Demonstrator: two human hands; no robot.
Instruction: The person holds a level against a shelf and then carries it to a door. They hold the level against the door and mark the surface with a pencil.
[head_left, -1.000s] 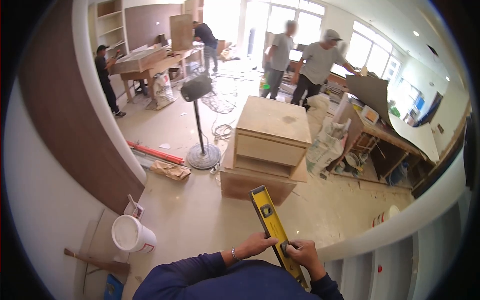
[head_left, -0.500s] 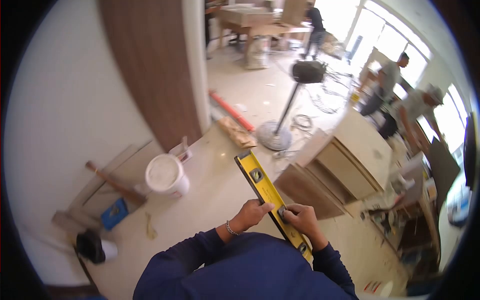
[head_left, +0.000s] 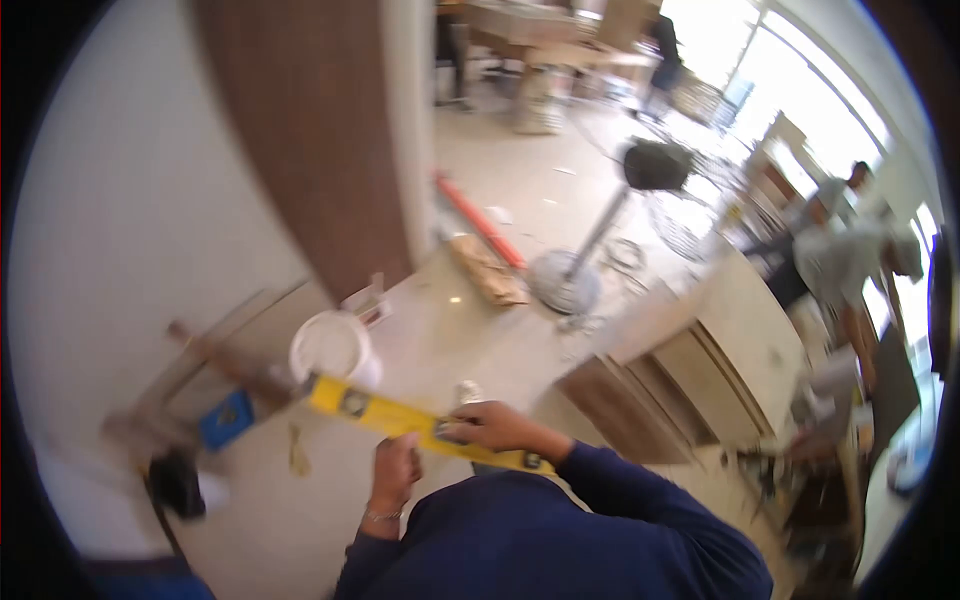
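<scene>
A yellow spirit level (head_left: pixel 385 411) with black ends is held in front of my body, slanting down from left to right. My right hand (head_left: pixel 497 427) is closed around it near its middle vial. Against the level's lower edge is my left hand (head_left: pixel 396 470), fingers curled in, a chain bracelet at the wrist; motion blurs the exact grip. The level's far left end reaches in front of a white lidded bucket (head_left: pixel 328 342) on the floor.
A wooden cabinet (head_left: pixel 715 370) lies to the right. Ahead stand a round-based metal stand (head_left: pixel 565 282), a red tube (head_left: pixel 480 220) and a brown paper-wrapped bundle (head_left: pixel 485 270). A blue object (head_left: pixel 228 420) lies left by the wall. Co-workers (head_left: pixel 850 250) bend at the far right.
The spirit level has swung leftward from steep to nearly level, its far end now by the bucket. My right hand moved left with it; my left hand dropped lower and left. The view shifted slightly.
</scene>
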